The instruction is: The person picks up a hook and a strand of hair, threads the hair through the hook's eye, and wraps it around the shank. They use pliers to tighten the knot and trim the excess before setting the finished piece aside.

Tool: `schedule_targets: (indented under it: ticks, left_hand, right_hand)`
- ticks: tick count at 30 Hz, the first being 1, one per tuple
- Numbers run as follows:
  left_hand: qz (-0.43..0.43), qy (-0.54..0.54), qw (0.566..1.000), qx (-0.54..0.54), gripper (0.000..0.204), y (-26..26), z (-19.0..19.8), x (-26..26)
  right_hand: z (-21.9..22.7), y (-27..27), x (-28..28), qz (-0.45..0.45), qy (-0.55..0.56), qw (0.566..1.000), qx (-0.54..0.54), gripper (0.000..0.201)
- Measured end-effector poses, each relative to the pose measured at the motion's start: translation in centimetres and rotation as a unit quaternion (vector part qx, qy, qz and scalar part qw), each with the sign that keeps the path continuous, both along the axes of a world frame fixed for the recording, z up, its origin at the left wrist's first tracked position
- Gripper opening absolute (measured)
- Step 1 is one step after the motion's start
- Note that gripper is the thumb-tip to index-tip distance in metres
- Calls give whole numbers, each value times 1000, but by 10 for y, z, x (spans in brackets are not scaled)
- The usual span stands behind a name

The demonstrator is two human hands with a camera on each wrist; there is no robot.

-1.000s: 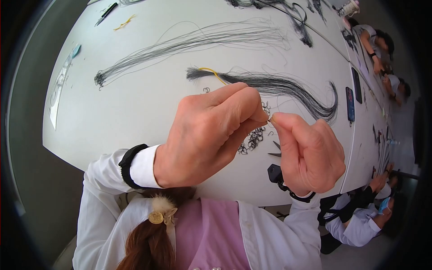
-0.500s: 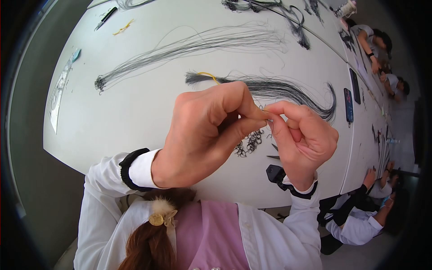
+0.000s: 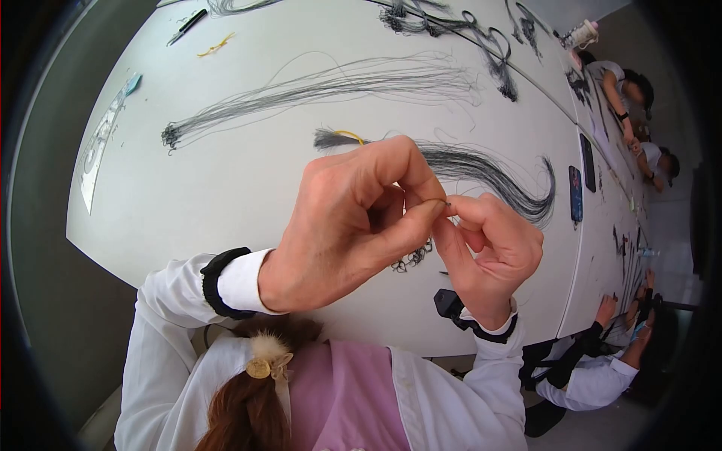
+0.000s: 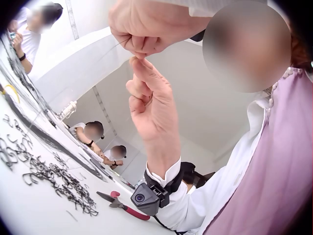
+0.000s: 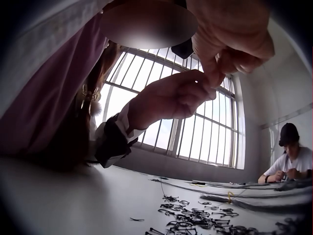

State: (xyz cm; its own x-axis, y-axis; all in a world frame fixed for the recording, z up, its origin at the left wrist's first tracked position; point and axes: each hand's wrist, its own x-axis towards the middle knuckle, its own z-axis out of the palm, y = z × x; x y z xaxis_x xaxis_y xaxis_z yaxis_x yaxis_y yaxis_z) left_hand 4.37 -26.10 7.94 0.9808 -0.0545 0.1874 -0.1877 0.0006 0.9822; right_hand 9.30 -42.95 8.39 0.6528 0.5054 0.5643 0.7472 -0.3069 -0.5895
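Thumb and index fingertip of the left hand pinch a tiny dark hook, mostly hidden by the fingers. From the other side the right hand meets it, thumb and index closed at the same spot. The left wrist view shows a fine line beside the left hand, with the right hand's fingertips touching from below. Under the hands lies a pile of dark hooks, spread loosely in the right wrist view. Behind them rests a dark line bundle with a yellow tie.
A second, thinner line bundle lies farther back. Red-handled pliers are beside the hooks. A black pen-like tool is at the back left, and two phones are at the right. Other people sit along the right side.
The right hand has shifted left and turned, its curled fingers now facing the left hand. The left hand stays nearly in place, still pinching. More of the pliers is hidden in the head view.
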Motion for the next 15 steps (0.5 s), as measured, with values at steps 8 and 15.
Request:
schedule_targets:
  ticks: [8, 15]
  left_hand:
    - [30, -42, 998, 30, 7, -2, -2, 1]
    - [-3, 19, 999, 47, 3, 1, 3, 2]
  right_hand:
    - [0, -4, 5, 107, 324, 922, 180, 12]
    - [2, -4, 1, 7, 237, 965, 114, 1]
